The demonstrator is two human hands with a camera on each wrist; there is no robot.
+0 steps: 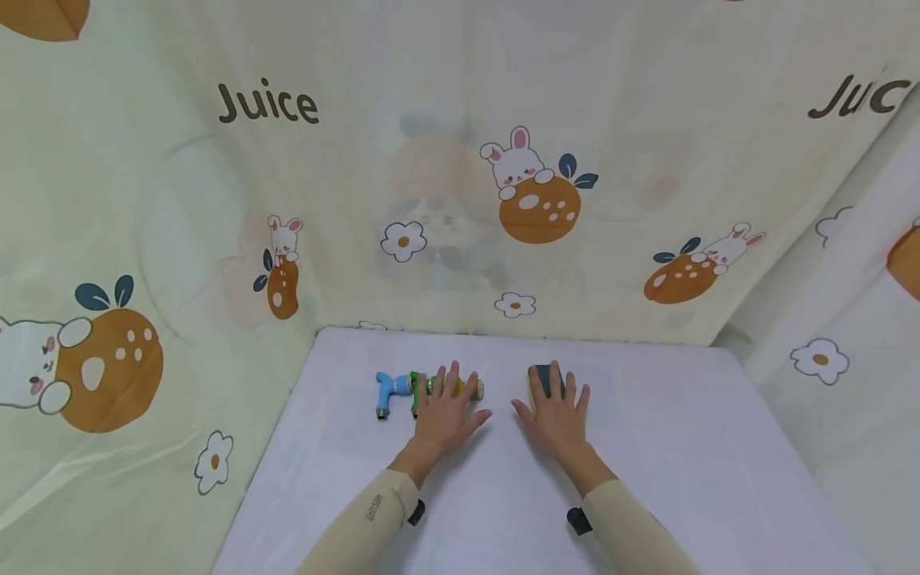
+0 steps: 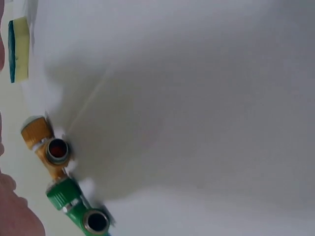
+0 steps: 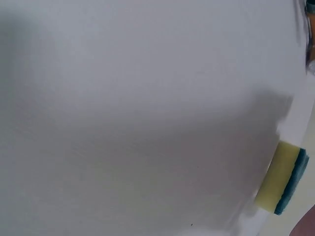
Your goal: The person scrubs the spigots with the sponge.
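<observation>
My left hand (image 1: 442, 419) is spread with straight fingers above a row of small coloured taps. The blue tap (image 1: 384, 391) shows left of the fingers, and the green tap (image 2: 64, 193) and orange tap (image 2: 37, 132) lie partly under them in the head view. Over a sponge (image 3: 278, 179), yellow with a dark green scouring side, my right hand (image 1: 559, 423) is likewise spread, its fingers covering part of it in the head view. Neither hand grips anything. Whether any fingertip touches the things beneath is hard to tell.
A white-covered table (image 1: 496, 511) carries these things. Behind it and at both sides hangs a pale printed curtain (image 1: 446, 184) with rabbits, oranges and flowers. Dark straps show at both wrists, beside the beige sleeves (image 1: 359, 523).
</observation>
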